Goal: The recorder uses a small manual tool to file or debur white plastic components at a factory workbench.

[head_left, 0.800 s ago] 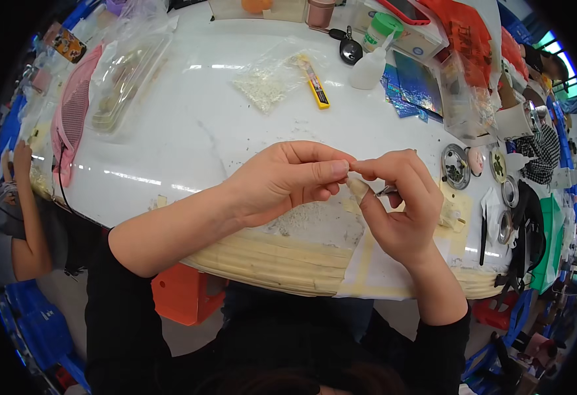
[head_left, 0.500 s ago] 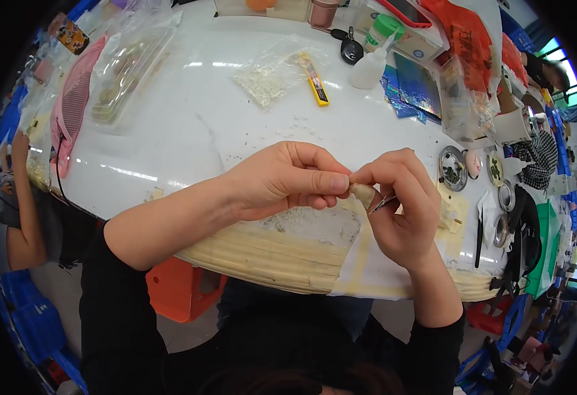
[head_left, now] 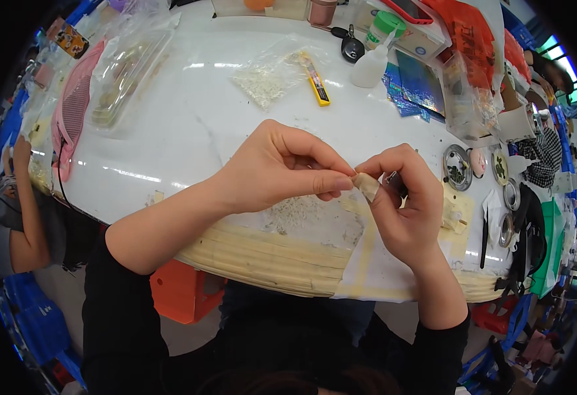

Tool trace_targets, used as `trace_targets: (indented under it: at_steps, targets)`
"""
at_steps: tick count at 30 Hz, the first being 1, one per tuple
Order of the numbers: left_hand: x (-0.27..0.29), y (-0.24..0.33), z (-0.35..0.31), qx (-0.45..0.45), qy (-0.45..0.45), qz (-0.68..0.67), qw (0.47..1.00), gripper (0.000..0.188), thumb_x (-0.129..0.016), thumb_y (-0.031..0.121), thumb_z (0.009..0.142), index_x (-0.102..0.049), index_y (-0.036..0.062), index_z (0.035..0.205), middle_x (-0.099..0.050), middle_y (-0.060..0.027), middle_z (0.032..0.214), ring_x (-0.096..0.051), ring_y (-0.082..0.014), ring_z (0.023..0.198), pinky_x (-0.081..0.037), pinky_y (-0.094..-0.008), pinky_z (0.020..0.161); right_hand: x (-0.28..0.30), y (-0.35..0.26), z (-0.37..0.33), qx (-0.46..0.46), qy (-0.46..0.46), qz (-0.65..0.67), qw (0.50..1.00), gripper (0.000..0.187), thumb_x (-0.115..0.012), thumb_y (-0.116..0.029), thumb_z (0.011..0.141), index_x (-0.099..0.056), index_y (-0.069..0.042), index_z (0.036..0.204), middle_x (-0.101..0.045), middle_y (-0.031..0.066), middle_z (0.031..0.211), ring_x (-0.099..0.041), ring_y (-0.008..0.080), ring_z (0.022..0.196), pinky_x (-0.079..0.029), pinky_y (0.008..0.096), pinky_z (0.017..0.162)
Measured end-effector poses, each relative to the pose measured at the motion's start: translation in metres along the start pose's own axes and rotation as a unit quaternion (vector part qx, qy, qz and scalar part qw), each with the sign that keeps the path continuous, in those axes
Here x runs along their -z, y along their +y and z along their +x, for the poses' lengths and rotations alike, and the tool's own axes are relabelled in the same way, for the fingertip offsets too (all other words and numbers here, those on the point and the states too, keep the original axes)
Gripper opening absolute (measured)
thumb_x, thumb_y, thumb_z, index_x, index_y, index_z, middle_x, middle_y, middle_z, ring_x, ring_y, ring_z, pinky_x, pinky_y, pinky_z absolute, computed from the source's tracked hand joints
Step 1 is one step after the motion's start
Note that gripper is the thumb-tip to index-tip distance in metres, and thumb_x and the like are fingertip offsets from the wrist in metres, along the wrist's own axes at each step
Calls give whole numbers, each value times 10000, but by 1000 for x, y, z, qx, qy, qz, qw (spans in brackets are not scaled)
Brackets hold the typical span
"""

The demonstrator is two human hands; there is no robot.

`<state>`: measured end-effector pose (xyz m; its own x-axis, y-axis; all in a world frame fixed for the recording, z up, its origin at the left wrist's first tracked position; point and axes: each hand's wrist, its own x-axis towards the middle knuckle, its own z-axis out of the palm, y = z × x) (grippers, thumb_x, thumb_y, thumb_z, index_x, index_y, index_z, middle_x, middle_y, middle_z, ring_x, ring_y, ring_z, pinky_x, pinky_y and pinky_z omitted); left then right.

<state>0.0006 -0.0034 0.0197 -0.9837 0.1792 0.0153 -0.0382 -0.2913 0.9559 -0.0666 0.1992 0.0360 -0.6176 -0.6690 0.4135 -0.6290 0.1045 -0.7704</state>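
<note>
My left hand and my right hand meet above the near edge of the white table. Between their fingertips they pinch a small beige piece. My right hand also grips a small dark metal tool, mostly hidden by the fingers. Below the hands, pale crumbs lie on a worn patch of the table, beside a cream strip of tape.
A clear bag of pale bits, a yellow utility knife, a white squeeze bottle and a car key lie further back. Small round tins and tools sit right. A plastic tray lies left. Another person's arm shows at left.
Both hands stay together at the table edge, shifting slightly as the fingers work the beige piece. Nothing else has moved.
</note>
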Motion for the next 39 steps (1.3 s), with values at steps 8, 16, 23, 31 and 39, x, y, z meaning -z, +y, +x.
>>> trace_targets:
  at_steps: [8, 16, 23, 31, 39]
  targets:
    - [-3, -6, -3, -204, 31, 265, 942, 122, -688, -70, 829, -709, -26, 941, -691, -88, 862, -648, -117, 766, -518, -225, 679, -4, 2, -2, -1, 15, -48, 999, 154, -664, 13, 770, -643, -38, 914, -583, 38, 740, -511, 120, 575, -374, 239, 493]
    - [-7, -20, -4, -206, 77, 158, 963, 153, -655, -78, 857, -688, -15, 993, -662, -97, 941, -616, -114, 797, -495, -233, 666, -7, 5, -4, 38, 21, -178, 983, 201, -743, -147, 778, -581, -49, 847, -580, 59, 726, -558, 201, 577, -420, 304, 484]
    - [-7, -20, -5, -223, 58, 161, 960, 159, -636, -73, 879, -687, -25, 1022, -660, -115, 955, -630, -129, 816, -514, -234, 675, -8, 6, -4, 27, 12, -199, 980, 243, -737, -172, 797, -521, -64, 772, -570, 48, 670, -565, 218, 551, -422, 321, 471]
    - [-8, -20, -4, -230, 64, 155, 959, 178, -639, -92, 864, -688, -29, 1024, -665, -114, 936, -641, -141, 824, -524, -243, 698, -9, 7, -4, -8, 13, -94, 995, 153, -726, -100, 805, -583, -48, 819, -570, 36, 684, -502, 148, 530, -376, 281, 462]
    - [-5, -19, -4, -275, 85, 270, 919, 222, -669, -126, 802, -701, -16, 992, -688, -105, 897, -652, -150, 806, -508, -261, 709, -13, 4, -7, -51, 40, 42, 997, 137, -680, 3, 797, -683, -50, 923, -553, -4, 698, -418, 47, 543, -293, 206, 466]
